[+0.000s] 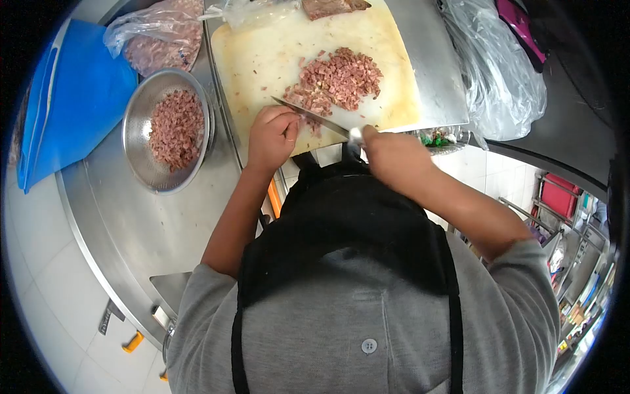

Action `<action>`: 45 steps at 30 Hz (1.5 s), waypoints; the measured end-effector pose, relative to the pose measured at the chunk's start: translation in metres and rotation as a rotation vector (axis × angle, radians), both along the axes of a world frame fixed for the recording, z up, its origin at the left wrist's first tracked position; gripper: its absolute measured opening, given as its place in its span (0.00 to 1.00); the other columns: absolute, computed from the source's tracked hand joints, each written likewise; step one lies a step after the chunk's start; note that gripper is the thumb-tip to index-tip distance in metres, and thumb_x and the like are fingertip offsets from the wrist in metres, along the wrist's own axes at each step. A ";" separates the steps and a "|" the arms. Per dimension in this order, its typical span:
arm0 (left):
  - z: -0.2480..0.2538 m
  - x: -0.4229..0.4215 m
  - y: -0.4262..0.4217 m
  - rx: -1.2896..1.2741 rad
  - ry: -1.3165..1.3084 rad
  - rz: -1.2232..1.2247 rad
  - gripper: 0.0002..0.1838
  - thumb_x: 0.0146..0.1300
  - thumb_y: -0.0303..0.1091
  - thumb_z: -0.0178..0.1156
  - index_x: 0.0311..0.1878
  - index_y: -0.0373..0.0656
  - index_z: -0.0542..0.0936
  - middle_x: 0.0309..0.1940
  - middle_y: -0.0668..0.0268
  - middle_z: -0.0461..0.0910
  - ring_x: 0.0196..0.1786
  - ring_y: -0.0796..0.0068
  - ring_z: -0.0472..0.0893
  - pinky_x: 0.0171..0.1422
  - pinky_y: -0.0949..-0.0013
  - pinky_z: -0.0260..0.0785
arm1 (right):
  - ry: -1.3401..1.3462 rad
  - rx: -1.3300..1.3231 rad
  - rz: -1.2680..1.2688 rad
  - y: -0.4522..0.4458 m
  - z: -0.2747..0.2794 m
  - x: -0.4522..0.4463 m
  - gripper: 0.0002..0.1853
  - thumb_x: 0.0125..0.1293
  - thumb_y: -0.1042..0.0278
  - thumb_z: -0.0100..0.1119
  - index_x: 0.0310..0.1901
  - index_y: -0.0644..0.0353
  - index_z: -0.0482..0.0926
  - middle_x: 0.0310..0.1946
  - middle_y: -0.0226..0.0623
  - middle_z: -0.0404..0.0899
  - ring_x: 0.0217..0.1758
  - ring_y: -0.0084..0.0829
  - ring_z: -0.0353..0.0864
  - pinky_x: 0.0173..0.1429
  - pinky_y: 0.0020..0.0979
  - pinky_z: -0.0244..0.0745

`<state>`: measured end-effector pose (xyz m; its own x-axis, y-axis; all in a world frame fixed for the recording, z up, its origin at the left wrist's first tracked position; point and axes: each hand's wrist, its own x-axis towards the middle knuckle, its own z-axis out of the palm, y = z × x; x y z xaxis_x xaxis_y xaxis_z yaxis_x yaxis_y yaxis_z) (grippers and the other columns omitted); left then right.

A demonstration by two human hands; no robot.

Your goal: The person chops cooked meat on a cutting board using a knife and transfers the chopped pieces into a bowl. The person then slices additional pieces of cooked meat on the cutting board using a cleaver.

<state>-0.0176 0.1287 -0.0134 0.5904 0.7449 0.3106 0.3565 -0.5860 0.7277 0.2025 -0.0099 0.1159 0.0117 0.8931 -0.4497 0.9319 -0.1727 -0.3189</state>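
My right hand [396, 157] grips the handle of a kitchen knife [319, 119], its blade pointing left across the near edge of a cutting board [394, 46]. Beside the blade's tip, my left hand [271, 136] is closed with its fingers curled; anything inside it is hidden. Small bits of diced meat lie against the blade. Just beyond, a pile of diced meat [348, 75] covers the middle of the board. A larger brown piece of meat [333, 6] rests at the far edge next to a clear plastic bag [259, 12].
On the steel counter [111, 197] to the left stands a metal colander [138, 125] holding diced meat [176, 131]. Behind it are a bag of pinkish meat [161, 39] and a blue plastic sheet or bag [82, 98]. Clear plastic bags [495, 72] hang at the right.
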 end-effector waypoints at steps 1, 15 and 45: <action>-0.002 0.001 0.000 0.034 0.014 -0.018 0.05 0.59 0.27 0.66 0.38 0.40 0.87 0.42 0.59 0.85 0.47 0.56 0.83 0.54 0.57 0.76 | 0.019 -0.003 -0.025 0.006 -0.010 -0.006 0.10 0.73 0.65 0.51 0.48 0.63 0.73 0.32 0.51 0.86 0.36 0.55 0.87 0.41 0.53 0.80; -0.004 -0.001 -0.012 0.022 0.019 0.049 0.05 0.59 0.26 0.64 0.38 0.39 0.87 0.41 0.58 0.85 0.49 0.55 0.82 0.59 0.56 0.74 | 0.036 0.033 0.038 0.014 -0.018 -0.006 0.09 0.72 0.67 0.52 0.46 0.64 0.73 0.30 0.54 0.84 0.37 0.56 0.86 0.42 0.54 0.80; 0.023 -0.019 -0.035 0.107 0.199 0.202 0.04 0.60 0.27 0.66 0.38 0.40 0.86 0.42 0.59 0.85 0.49 0.55 0.83 0.56 0.58 0.76 | 0.039 0.023 0.214 0.025 0.019 0.005 0.10 0.70 0.72 0.48 0.47 0.67 0.76 0.37 0.53 0.87 0.42 0.52 0.88 0.46 0.49 0.83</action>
<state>-0.0368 0.0940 0.0097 0.4908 0.8229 0.2862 0.6033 -0.5580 0.5698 0.2071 0.0155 0.1346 -0.1960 0.8833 -0.4260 0.9333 0.0348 -0.3574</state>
